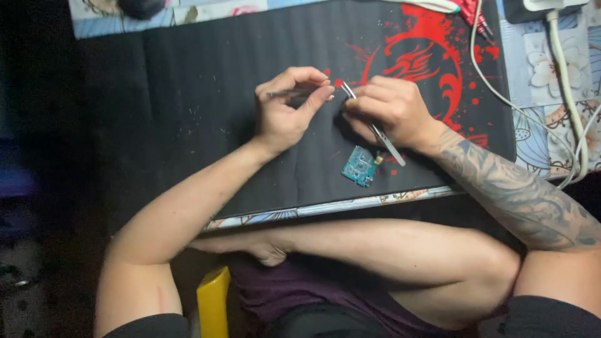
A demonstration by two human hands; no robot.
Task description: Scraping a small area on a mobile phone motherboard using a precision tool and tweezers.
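My left hand pinches a thin dark strip-like part between thumb and fingers, held just above a black mat with a red splash design. My right hand grips metal tweezers; their tips point at the part near my left fingertips, and the other end sticks out below the hand. A small blue circuit board lies on the mat just below my right hand, touched by neither hand.
White cables run down the right side over a floral cloth. A red-tipped tool lies at the mat's top right. My crossed bare legs and a yellow stool edge are below the table edge.
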